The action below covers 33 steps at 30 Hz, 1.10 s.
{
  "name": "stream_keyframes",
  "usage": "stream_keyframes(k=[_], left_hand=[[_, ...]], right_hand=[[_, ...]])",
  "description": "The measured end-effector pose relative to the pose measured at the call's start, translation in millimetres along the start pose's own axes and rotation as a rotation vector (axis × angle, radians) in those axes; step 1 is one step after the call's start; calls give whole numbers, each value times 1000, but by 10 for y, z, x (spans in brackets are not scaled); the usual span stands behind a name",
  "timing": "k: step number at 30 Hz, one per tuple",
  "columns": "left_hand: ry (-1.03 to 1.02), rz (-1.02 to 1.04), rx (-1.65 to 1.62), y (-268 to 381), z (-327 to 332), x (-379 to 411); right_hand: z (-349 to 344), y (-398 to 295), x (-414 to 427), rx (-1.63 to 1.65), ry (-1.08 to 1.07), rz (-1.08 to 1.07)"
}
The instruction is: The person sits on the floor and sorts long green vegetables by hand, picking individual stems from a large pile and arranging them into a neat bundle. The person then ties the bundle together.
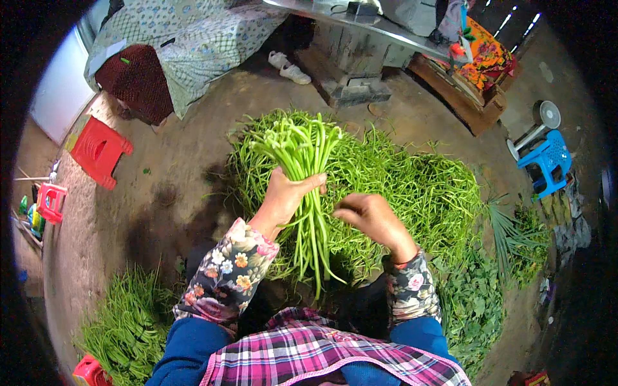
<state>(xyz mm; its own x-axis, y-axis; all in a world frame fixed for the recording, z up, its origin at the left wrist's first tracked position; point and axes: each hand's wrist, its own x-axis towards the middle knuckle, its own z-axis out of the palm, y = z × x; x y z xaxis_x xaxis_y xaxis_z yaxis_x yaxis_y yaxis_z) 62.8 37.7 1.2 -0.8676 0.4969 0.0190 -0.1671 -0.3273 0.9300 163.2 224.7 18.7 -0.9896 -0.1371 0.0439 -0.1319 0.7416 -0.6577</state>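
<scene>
A bundle of long green vegetable stalks (301, 149) is held upright in my left hand (287, 193), whose fingers and thumb wrap round its middle. The thick cut ends fan out at the top and thin ends hang down towards my apron. Just right of the bundle is my right hand (372, 217), its fingers curled in; whether anything is between them cannot be told. Beneath and beyond both hands a wide heap of loose green stalks (415, 188) covers part of the floor.
A second green pile (130, 328) lies at lower left, leafy greens (470, 309) and a palm leaf (507, 234) at right. Around stand a red stool (99, 150), a blue stool (550, 157), a metal-edged table (338, 21) and a cloth-covered piece of furniture (203, 43).
</scene>
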Motion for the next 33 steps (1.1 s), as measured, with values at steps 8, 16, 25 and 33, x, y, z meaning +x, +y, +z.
stream_keyframes(k=[8, 16, 25, 33], left_hand=[[-391, -95, 247, -73, 479, -401], [-177, -185, 284, -699, 195, -243], [-176, 79, 533, -422, 430, -116], [49, -49, 813, -617, 567, -25]], right_hand=[[-92, 407, -148, 798, -181, 137], [281, -36, 35, 927, 176, 54], [152, 11, 64, 879, 164, 90], [150, 11, 93, 924, 299, 204]])
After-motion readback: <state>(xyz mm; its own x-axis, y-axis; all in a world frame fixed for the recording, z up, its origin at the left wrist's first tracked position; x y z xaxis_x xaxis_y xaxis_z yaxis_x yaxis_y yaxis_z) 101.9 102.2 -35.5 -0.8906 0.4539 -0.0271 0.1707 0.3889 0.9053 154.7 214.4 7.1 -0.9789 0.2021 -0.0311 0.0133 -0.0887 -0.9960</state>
